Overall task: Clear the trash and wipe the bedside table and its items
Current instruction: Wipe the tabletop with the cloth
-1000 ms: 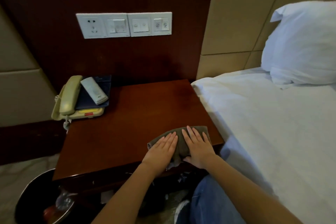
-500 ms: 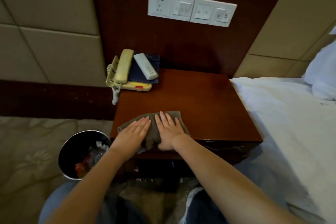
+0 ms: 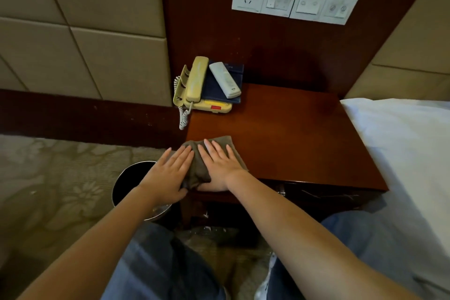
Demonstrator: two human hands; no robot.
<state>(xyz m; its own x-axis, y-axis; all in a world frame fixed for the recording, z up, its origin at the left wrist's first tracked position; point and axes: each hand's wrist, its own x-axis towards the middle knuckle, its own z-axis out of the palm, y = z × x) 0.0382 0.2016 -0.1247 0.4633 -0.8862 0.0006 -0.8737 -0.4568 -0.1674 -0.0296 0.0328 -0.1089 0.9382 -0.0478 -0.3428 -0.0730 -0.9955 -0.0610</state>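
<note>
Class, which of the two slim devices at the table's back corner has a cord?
The beige handset, left of the white remote; a coiled cord dangles from it.

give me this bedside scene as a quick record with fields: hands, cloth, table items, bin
left hand: flat, fingers straight, at the cloth's left edge
right hand: flat, fingers straight, pressing the cloth
cloth: grey-brown, bunched, on the table's front left corner
table: dark wood, beside the bed
phone: beige, back left corner, handset on cradle
folder: dark blue, lying on the phone
remote: white, on the folder
bin: on the floor left of the table, partly behind the left arm
</note>
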